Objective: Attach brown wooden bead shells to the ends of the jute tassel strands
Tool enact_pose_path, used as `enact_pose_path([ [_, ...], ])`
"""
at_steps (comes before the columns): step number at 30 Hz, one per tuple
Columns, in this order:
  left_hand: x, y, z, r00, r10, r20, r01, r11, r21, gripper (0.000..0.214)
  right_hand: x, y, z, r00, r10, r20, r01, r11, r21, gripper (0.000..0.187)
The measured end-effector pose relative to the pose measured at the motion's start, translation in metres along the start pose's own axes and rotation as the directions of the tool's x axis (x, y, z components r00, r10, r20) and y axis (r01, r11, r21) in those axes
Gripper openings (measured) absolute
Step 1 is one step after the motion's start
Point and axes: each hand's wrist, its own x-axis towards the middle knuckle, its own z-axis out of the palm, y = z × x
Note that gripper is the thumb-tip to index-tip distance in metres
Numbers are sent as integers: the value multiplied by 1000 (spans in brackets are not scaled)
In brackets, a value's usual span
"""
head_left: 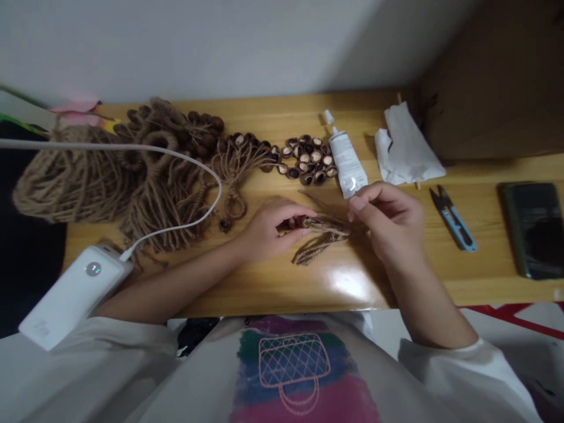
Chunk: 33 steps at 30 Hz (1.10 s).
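My left hand [275, 230] pinches one end of a bundle of brown jute twine [328, 226] between thumb and fingers, low over the wooden table. A plaited-looking tail of the twine hangs toward the table's front edge. At the bundle's other end, my right hand [390, 220] is closed, thumb against forefinger, where the strands run up to it; the exact strand it grips is hard to make out. Just beyond the hands lie a white glue tube [348, 161] with a nozzle and a cluster of halved dark nut shells [308, 158] with pale insides.
Twine skeins [79, 176] and tasselled knotted cords [163, 200] heap up at the left. A white power bank [74, 296] trails a white cable [194, 161]. To the right are a white packet [409, 144], blue thread snips [456, 220], a phone [533, 229] and a cardboard box [497, 82].
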Motion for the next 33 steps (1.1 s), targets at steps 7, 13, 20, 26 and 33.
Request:
enact_pose_path([
  [7, 0, 3, 0, 998, -58, -10, 58, 998, -3, 19, 12, 8, -4, 977, 132, 165, -175, 943, 283, 33],
  [13, 0, 4, 1, 999, -40, -24, 40, 999, -4, 18, 22, 3, -3, 945, 124, 303, -253, 864, 436, 46],
  [20, 0, 1, 3, 998, -20, -53, 20, 1000, 3, 19, 23, 4, -14, 928, 140, 344, -267, 896, 356, 26],
  [26, 0, 1, 2, 998, -24, -59, 24, 1000, -8, 19, 24, -24, -30, 930, 210, 301, -235, 971, 48, 24],
  [33, -2, 2, 4, 996, -69, -61, 67, 997, -33, 22, 29, -57, -22, 966, 165, 200, -159, 986, -45, 14],
])
